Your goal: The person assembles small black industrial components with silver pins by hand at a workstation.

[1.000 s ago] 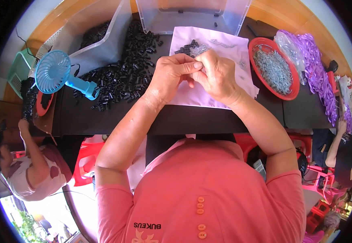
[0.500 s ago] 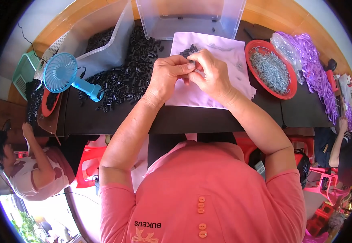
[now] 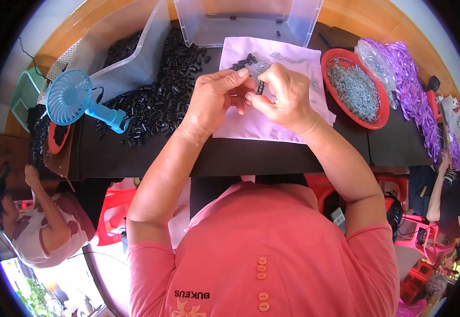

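Note:
Above the pink cloth (image 3: 230, 129), my right hand (image 3: 289, 100) pinches a small black plastic tube (image 3: 260, 87) upright between thumb and fingers. My left hand (image 3: 211, 98) is just to the left of it, its fingers curled and the thumb pressed towards the index finger. Whatever may lie in that pinch is too small to make out. Just beyond my hands, a few black tubes (image 3: 245, 62) and a little heap of thin silvery metal parts (image 3: 258, 68) rest on the cloth.
Loose black tubes (image 3: 174, 79) cover the table at left, beside a translucent bin (image 3: 135, 71) and a blue fan (image 3: 70, 94). A clear box (image 3: 230, 33) stands behind. At right are a red bowl (image 3: 382, 113) of metal parts and purple straps (image 3: 407, 84). Two people sit at the sides.
My hands have drawn slightly apart from their close pinch. The black tube now shows in my right fingers, and my left fingers have come away from it.

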Action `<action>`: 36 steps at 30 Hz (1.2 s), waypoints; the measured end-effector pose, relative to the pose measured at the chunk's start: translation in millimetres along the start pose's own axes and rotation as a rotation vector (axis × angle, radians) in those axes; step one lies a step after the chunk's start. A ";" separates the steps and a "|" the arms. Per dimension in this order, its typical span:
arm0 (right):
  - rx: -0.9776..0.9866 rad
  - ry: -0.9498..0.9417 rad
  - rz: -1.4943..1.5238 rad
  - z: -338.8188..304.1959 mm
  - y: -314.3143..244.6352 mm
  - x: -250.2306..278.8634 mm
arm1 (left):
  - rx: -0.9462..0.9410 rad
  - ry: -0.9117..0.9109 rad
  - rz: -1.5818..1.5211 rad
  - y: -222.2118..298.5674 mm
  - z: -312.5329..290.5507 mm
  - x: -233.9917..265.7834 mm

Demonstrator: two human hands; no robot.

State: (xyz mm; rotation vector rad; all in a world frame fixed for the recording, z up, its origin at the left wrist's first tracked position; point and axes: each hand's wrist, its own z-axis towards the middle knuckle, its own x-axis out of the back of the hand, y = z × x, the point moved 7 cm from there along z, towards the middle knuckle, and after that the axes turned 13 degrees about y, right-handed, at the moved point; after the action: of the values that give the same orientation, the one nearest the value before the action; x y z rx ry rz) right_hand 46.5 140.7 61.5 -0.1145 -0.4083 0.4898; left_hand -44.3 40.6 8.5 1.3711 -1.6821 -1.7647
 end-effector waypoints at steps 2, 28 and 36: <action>0.007 0.018 -0.010 0.6 -0.4 2.0 | 0.022 -0.016 0.011 -1.5 0.4 0.6; -0.250 -0.131 0.064 7.9 36.2 3.8 | -1.169 0.426 1.346 158.5 -34.4 12.5; -0.360 -0.083 0.143 8.0 40.8 3.4 | -0.984 0.137 1.442 -2.2 -6.1 -16.4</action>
State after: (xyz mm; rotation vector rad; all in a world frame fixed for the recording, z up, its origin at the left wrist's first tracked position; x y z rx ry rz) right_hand 28.2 178.2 61.7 -0.4753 -0.5699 0.5592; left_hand -30.8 50.5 14.1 -0.2228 -0.8896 -1.1303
